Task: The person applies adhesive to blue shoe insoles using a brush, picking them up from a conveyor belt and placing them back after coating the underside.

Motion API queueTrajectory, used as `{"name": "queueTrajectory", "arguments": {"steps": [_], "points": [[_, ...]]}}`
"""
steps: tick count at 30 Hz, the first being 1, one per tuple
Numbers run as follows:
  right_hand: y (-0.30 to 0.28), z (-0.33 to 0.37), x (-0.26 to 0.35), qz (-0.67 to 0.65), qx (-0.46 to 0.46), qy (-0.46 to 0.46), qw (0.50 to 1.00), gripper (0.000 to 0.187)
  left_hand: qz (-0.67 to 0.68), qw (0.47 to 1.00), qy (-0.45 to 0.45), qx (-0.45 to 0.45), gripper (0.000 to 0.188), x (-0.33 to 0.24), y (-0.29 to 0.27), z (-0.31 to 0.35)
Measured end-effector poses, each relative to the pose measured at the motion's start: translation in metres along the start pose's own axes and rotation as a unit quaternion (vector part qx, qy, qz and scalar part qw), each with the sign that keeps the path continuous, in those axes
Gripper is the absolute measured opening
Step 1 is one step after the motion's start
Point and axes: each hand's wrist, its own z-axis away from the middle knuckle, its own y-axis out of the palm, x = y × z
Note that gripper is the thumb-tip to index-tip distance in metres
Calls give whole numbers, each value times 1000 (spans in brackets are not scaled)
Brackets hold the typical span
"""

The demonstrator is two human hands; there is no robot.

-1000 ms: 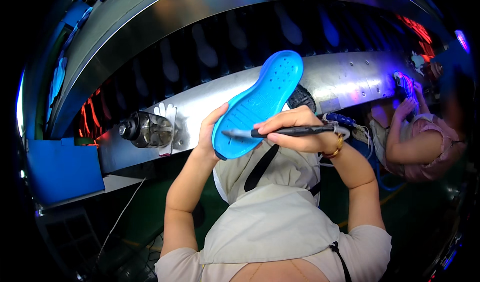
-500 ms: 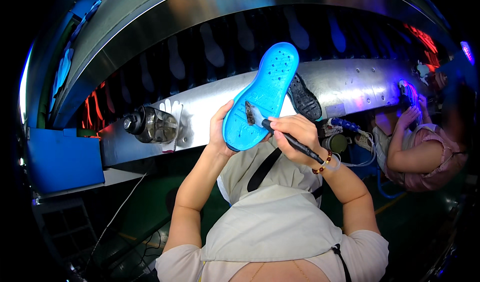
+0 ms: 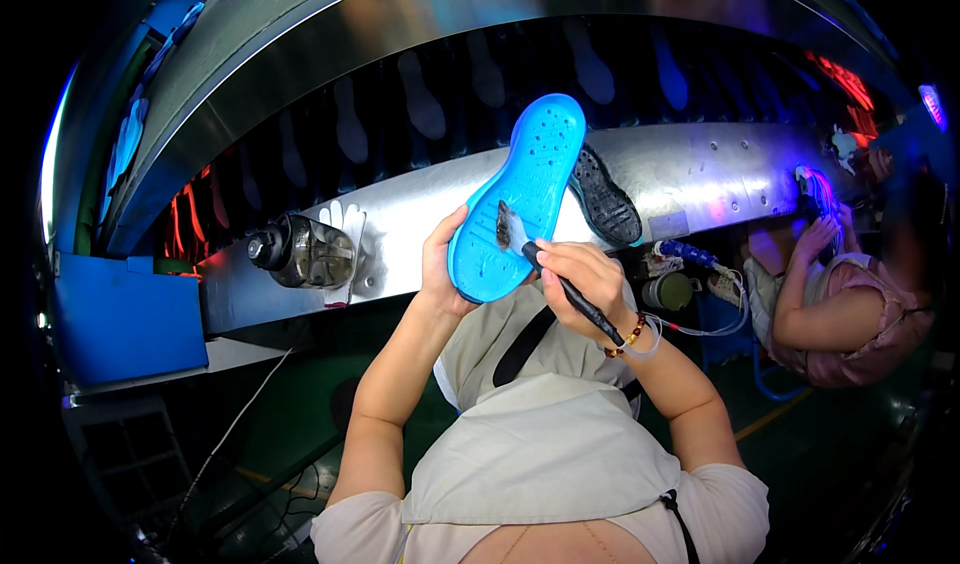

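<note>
One left hand (image 3: pixel 441 266) grips one blue sole (image 3: pixel 545 154); one right hand (image 3: pixel 588 276) holds one brush (image 3: pixel 585 306); one black sole (image 3: pixel 606 200) reaches the counter's (image 3: pixel 690 169) near edge.

Open ledge (image 3: pixel 415 204) runs between glove (image 3: pixel 352 228) and blue sole (image 3: pixel 530 186).

The head-worn fisheye camera (very wide) looks down past the nearby apron (image 3: pixel 535 454) to the metal bench (image 3: pixel 690 169).
</note>
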Motion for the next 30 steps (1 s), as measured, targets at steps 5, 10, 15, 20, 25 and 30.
{"name": "queueTrajectory", "arguments": {"steps": [5, 10, 15, 20, 25, 30], "points": [[1, 1, -1, 3, 4, -11, 1000, 20, -17, 1000, 4, -14, 51, -2, 6, 2], [3, 2, 0, 13, 9, -23, 1000, 21, -23, 1000, 9, -5, 50, -4, 8, 4], [6, 7, 1, 26, 2, -51, 998, 21, -54, 998, 20, -21, 52, -2, 3, 4], [-4, 4, -12, 60, -24, 22, 998, 14, -68, 996, -17, -51, 56, 4, 6, 13], [-3, -9, -41, 14, -92, 115, 989, 12, -59, 998, -29, -21, 57, 9, -1, 13], [5, -17, -70, -87, -145, 341, 925, 19, -60, 997, -25, -41, 52, 18, -1, 12]]}}
